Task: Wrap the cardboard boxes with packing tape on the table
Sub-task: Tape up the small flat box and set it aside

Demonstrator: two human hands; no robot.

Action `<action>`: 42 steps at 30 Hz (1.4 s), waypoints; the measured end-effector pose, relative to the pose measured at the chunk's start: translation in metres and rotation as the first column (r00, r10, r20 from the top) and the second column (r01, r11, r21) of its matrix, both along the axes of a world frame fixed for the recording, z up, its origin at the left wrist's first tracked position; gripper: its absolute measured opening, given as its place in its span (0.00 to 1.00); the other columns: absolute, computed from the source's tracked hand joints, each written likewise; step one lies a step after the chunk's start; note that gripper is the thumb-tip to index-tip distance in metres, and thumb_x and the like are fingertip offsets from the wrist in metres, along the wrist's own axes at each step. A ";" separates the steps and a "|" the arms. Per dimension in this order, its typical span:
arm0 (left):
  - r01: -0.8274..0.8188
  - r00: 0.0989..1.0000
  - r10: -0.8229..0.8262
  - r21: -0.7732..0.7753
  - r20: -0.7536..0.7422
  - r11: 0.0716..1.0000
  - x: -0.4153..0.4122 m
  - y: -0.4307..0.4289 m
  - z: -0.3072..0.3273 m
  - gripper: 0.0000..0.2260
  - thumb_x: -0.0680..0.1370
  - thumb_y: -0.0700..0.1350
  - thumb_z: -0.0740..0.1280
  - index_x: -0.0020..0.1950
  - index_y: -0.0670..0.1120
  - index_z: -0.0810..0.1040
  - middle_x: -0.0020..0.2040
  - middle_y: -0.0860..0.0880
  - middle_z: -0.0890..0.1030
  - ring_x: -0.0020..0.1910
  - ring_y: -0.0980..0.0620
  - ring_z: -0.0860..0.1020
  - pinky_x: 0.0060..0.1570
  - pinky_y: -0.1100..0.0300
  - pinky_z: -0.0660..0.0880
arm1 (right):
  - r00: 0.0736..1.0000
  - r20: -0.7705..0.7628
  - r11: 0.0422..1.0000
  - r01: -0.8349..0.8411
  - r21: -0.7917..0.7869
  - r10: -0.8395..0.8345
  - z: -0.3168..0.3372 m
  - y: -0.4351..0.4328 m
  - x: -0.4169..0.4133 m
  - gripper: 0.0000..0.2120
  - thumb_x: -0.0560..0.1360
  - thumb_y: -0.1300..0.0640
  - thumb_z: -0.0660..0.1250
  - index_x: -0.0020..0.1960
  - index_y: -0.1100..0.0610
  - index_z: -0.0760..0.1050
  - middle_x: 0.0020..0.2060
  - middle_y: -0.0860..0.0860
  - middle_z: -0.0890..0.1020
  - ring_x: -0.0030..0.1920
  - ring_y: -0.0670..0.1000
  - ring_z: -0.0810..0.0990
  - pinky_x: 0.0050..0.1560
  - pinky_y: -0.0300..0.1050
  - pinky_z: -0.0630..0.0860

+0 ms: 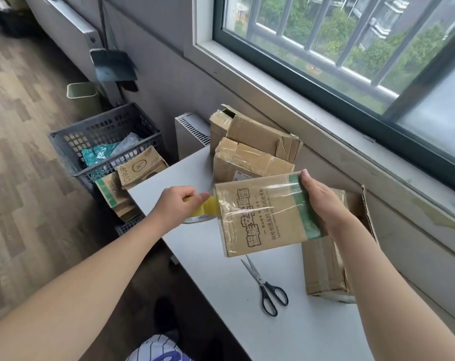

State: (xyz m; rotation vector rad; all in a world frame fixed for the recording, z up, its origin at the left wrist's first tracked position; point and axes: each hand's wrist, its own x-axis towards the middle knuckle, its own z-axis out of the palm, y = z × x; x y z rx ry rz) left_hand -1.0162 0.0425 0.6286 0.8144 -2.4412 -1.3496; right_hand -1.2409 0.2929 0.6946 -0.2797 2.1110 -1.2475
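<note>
Window (351, 48) glass behind bars filled the upper right of my feed, and the wood-pattern floor (26, 152) ran down the left. Below the sill stood the white table (273, 321), with a dark crate (104, 142) on the floor beside it. I saw stacked boxes (252, 147) at the table's far end. Over the table was the printed box (268, 214), its green-banded end gripped by the right hand (322, 201). Scissors (266, 285) lay just below it. The left hand (178, 204) pinched a yellow tape strip (210, 205) running to the box's left edge.
</note>
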 end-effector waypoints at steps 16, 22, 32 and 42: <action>0.192 0.968 -0.203 0.089 0.150 0.977 -0.013 0.006 0.062 0.28 0.78 0.60 0.71 0.31 0.40 0.70 0.27 0.46 0.64 0.24 0.52 0.65 0.26 0.63 0.64 | 0.991 -0.005 0.970 -0.128 0.207 0.132 -0.088 -0.061 0.048 0.20 0.85 0.40 0.53 0.53 0.49 0.79 0.49 0.49 0.82 0.57 0.56 0.81 0.61 0.60 0.79; 0.085 0.934 -0.031 -0.137 0.357 0.987 -0.035 0.016 0.049 0.29 0.79 0.62 0.68 0.25 0.49 0.62 0.20 0.54 0.62 0.22 0.53 0.65 0.27 0.58 0.60 | 0.957 0.209 0.964 -0.231 0.130 0.201 -0.083 -0.086 0.068 0.31 0.81 0.31 0.55 0.59 0.55 0.83 0.53 0.52 0.86 0.51 0.51 0.84 0.52 0.49 0.80; 0.031 0.928 -0.064 0.095 0.368 0.995 -0.051 0.021 0.011 0.24 0.81 0.60 0.66 0.31 0.46 0.75 0.32 0.46 0.80 0.33 0.48 0.80 0.37 0.57 0.74 | 0.942 -0.146 0.918 -0.245 0.312 0.301 -0.055 -0.090 0.070 0.30 0.85 0.38 0.51 0.52 0.59 0.81 0.50 0.56 0.83 0.57 0.61 0.79 0.57 0.49 0.73; 0.142 0.925 -0.169 0.105 0.341 0.984 -0.009 -0.007 -0.030 0.27 0.76 0.66 0.68 0.29 0.49 0.65 0.26 0.51 0.63 0.26 0.53 0.64 0.33 0.54 0.61 | 0.818 -0.422 0.871 -0.181 0.456 0.391 -0.068 -0.093 0.065 0.23 0.85 0.40 0.47 0.53 0.52 0.77 0.51 0.56 0.84 0.57 0.62 0.78 0.49 0.52 0.72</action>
